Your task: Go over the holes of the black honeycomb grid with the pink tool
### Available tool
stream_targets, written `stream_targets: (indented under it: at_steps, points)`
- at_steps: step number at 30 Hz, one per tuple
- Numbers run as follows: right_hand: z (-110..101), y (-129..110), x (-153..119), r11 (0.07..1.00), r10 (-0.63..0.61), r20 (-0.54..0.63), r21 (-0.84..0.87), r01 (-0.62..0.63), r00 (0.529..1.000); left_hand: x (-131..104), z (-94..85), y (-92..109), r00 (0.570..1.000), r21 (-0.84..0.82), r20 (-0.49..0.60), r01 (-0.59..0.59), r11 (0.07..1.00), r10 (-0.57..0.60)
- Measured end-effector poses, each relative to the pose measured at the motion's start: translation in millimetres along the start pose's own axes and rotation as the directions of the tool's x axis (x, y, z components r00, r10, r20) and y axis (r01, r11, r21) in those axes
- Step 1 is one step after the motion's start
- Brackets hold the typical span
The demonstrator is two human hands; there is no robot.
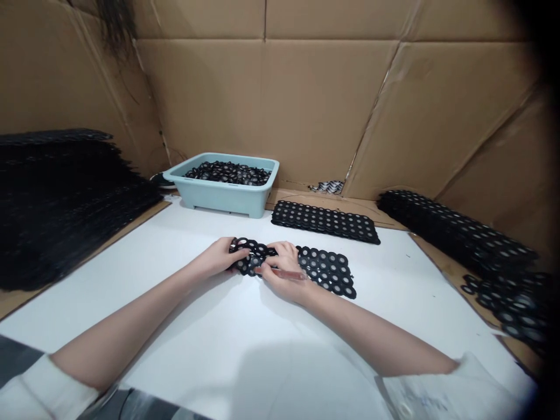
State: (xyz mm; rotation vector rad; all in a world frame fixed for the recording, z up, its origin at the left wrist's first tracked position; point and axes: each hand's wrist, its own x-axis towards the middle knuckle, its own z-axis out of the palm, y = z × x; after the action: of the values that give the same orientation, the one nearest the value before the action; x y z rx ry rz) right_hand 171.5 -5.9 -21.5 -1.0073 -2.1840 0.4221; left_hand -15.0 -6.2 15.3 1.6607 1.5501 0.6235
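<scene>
A black sheet of joined rings with pale round centres [326, 265] lies across the white table in front of me. My left hand [223, 256] grips the sheet's left end, thumb on top and fingers at the far edge. Close beside it, my right hand [282, 268] rests over the middle of the sheet with bent fingers. It holds a slim reddish-brown tool [284, 273], which lies under the thumb and points left; its kind and tip I cannot make out. The rings under my right hand are hidden.
A light blue basin [223, 197] full of loose black rings stands at the back left. Behind the sheet lies another ring sheet [326, 220]. Stacked sheets [455, 230] and ring pieces [516, 309] line the right; a tall black stack [65, 204] fills the left. Cardboard walls [328, 99] enclose the table.
</scene>
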Motion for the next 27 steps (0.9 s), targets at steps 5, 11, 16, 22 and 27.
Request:
stream_targets:
  at_steps: [5, 11, 16, 22, 27]
  points:
    - [3, 1, 0, 0.999, 0.041, 0.011, 0.016, -0.041, 0.999, -5, -2.0, 5, 0.982, 0.097, 0.144, -0.14, 0.985, 0.125]
    - [6, 1, 0, 0.997, 0.072, 0.011, 0.012, -0.072, 0.997, -4, 5.8, 0, 0.993, 0.14, 0.033, -0.113, 0.984, 0.11]
    - [7, 0, 1, 0.997, 0.083, -0.009, -0.003, -0.083, 0.997, -5, 4.1, -1, 0.989, 0.216, 0.033, -0.146, 0.965, 0.143]
    - [8, -4, 0, 0.994, 0.086, 0.002, -0.074, -0.085, 0.996, -13, 16.5, 1, 0.988, 0.213, -0.131, -0.056, 0.976, 0.086]
    - [6, -10, 0, 0.984, 0.102, -0.016, -0.145, -0.104, 0.995, -20, 24.7, 5, 0.978, 0.128, -0.199, -0.038, 0.991, 0.063]
